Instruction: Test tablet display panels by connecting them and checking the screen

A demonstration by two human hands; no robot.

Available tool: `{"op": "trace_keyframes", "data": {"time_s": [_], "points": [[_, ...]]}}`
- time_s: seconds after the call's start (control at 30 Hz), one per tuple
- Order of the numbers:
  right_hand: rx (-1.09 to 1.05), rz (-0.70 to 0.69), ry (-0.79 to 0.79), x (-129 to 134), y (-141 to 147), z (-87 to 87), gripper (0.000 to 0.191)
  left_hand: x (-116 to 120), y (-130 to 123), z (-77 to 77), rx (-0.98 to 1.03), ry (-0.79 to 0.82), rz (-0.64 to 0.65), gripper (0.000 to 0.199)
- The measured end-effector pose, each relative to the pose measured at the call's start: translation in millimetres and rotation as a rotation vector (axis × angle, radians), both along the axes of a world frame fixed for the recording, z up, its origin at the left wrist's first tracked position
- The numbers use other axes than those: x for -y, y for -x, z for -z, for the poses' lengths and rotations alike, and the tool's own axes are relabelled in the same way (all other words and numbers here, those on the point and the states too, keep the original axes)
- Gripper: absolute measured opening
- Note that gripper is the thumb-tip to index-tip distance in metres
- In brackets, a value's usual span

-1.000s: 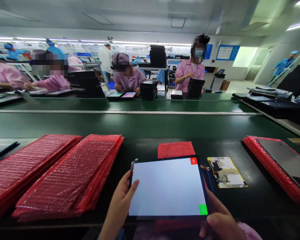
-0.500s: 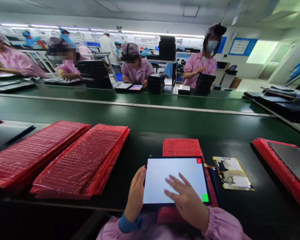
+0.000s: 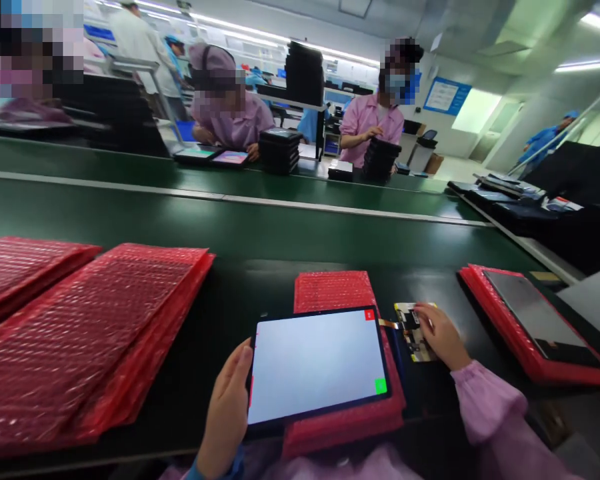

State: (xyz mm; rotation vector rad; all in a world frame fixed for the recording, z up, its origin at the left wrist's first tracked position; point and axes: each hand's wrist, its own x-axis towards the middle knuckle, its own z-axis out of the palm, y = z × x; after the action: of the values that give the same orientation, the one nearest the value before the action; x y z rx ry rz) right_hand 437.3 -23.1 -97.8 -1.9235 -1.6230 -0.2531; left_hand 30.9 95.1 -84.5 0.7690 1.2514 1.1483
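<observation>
Dark bench (image 3: 260, 287) | tablet (image 3: 315, 367) lit pale, red and green corner squares, on bubble bag (image 3: 330, 291) | my left hand (image 3: 225, 413) grips its edge | my right hand (image 3: 443, 335) half-curled on circuit board (image 3: 414, 347), grip unclear

Tablet panel (image 3: 316, 367) lit pale grey, red and green corner squares; ribbon cable (image 3: 389, 324) joins circuit board (image 3: 405, 333).

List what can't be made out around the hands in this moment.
Head view only:
- Circuit board: right part hidden by the right hand.
- Tablet: left edge partly hidden by the left hand.
- Red bubble bag: middle hidden by the tablet.
- Red square on the screen: marking too small to read.
- Left wrist: cut off by the bottom edge.
</observation>
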Motion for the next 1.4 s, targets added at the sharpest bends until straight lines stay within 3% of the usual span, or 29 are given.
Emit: {"op": "trace_keyframes", "data": {"time_s": [0.23,0.43,0.57,0.7,0.8,0.87,0.93,1.03,1.1,1.17,1.27,1.4], "points": [[-0.053,0.035,0.048,-4.8,6.6,17.6,0.037,1.1,-2.8,-9.0,0.0,0.015,-0.004,0.077],[-0.177,0.022,0.022,-7.2,3.6,15.8,0.031,1.8,-2.4,-11.3,0.022,-0.016,0.089,0.076],[-0.344,0.019,-0.05,-4.6,9.5,4.6,0.031,1.6,0.3,-8.9,-0.011,-0.062,0.122,0.072],[-0.589,-0.026,-0.136,12.5,52.4,-17.3,0.04,5.7,2.1,-8.2,-0.001,-0.141,0.014,0.072],[-0.842,-0.189,-0.013,30.2,105.4,-32.0,0.049,12.5,-0.9,-14.8,0.019,-0.203,0.0,0.065],[-0.969,-0.24,0.037,41.2,135.0,-40.4,0.045,15.7,-5.0,-21.2,-0.026,-0.265,0.003,0.063],[-1.044,-0.201,0.021,49.9,151.3,-48.0,0.036,16.9,-9.2,-26.6,-0.111,-0.33,0.067,0.065],[-0.851,-0.075,-0.145,55.1,151.0,-54.1,0.02,18.2,-12.9,-29.9,-0.291,-0.449,0.358,0.065],[-0.549,-0.197,-0.204,52.1,142.9,-52.8,0.027,21.6,-13.3,-29.0,-0.515,-0.559,0.604,0.063],[-0.234,-0.413,-0.174,44.6,135.9,-47.7,0.051,26.8,-12.8,-26.6,-0.776,-0.648,0.811,0.063],[0.134,-0.538,-0.06,30.5,132.3,-35.4,0.067,33.9,-11.2,-23.3,-1.012,-0.692,0.944,0.068],[0.247,-0.583,0.096,20.1,135.4,-22.8,0.066,35.3,-6.7,-30.2,-1.03,-0.672,0.983,0.08]]}}
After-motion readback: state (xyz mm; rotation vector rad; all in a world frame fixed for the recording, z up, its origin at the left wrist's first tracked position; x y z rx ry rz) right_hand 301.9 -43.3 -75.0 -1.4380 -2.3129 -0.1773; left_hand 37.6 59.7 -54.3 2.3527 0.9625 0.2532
